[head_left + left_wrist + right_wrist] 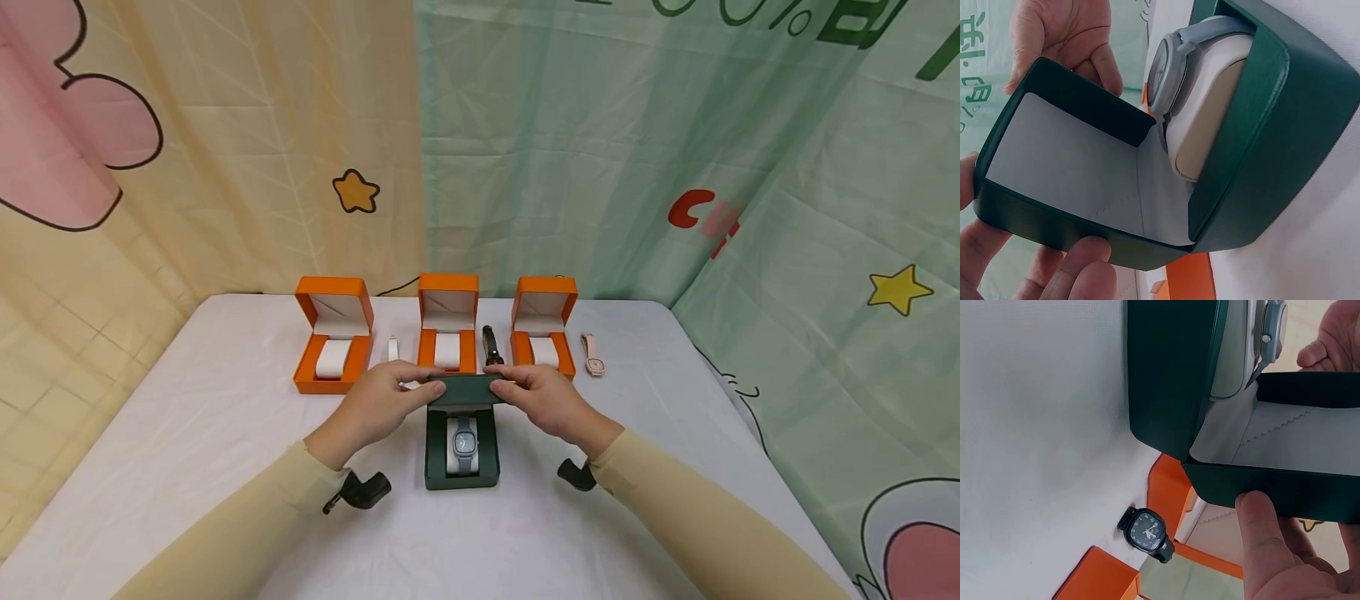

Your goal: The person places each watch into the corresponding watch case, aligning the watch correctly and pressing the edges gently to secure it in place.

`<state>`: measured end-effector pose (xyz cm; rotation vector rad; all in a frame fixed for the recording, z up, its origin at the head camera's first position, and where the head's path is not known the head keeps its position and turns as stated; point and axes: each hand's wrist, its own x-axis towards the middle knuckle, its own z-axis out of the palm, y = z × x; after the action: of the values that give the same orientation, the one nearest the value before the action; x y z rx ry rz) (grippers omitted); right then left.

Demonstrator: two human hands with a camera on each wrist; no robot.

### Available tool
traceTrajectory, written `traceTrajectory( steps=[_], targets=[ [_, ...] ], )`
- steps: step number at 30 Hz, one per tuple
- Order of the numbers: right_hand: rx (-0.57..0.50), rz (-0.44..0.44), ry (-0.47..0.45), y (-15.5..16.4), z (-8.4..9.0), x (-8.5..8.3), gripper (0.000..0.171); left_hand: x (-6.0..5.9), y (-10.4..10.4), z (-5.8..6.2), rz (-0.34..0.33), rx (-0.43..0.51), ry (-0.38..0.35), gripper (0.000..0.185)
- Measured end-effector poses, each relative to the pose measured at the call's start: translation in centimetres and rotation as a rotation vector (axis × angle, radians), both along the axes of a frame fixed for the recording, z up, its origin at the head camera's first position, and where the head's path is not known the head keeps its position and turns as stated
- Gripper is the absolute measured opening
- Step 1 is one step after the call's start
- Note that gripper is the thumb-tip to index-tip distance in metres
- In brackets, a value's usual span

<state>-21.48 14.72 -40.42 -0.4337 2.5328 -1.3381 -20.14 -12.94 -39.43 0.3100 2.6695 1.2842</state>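
A dark green watch box [462, 482] stands on the white table in front of the person, its hinged lid [468, 389] raised partway. Inside, a watch with a grey-blue strap [465, 442] is wrapped around a white cushion [1207, 106]. My left hand [378, 404] grips the lid's left side, thumb at its front edge. The right hand [546, 400] holds the opposite side in the same way. A pale grey lining [1079, 162] shows inside the lid. Between the orange boxes behind lies a black watch [1146, 531].
Along the back stand three open orange boxes, at left [322, 386], centre [448, 283] and right [545, 285], each with a white cushion. A white-strapped watch [393, 348] lies between the left two. A pink watch [592, 357] is at the right. Printed curtains [555, 167] hang behind the table [225, 467].
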Motion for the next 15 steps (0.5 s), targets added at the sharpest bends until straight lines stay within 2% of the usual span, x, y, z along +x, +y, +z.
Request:
traceTrajectory(
  steps=[15],
  targets=[
    [0.028,-0.001,0.003,0.1,0.0,1.3,0.041,1.2,-0.1,-1.0,-0.008,0.041,0.055,0.037]
  ],
)
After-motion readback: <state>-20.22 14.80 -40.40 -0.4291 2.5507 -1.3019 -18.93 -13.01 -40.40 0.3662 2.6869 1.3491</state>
